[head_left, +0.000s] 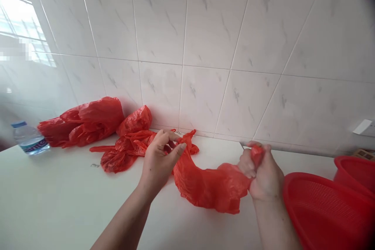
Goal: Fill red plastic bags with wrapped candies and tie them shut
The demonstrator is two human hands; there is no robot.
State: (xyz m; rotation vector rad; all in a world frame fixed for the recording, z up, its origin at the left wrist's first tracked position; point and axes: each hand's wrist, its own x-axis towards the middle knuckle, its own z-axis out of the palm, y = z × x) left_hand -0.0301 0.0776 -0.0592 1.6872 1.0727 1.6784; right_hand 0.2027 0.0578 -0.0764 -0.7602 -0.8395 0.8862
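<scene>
A thin red plastic bag (211,187) stretches across the white counter between my hands. My right hand (262,175) is closed tight around its bunched end, with a twist of red film showing above the fingers. My left hand (159,162) pinches the bag's far part near the wall, between thumb and fingers. Just left of that hand lies a crumpled red bag (124,152), touching the left fingers or nearly so. Behind it sit a small puffed red bag (136,120) and a larger bundle of red bags (83,121).
A white counter (67,199) meets a white marbled tile wall (187,27). A plastic water bottle (29,138) lies on its side at the far left. A red mesh basket (325,211) and a second red basket (356,174) stand at the right, beside my right hand. A bright window (20,19) is at upper left.
</scene>
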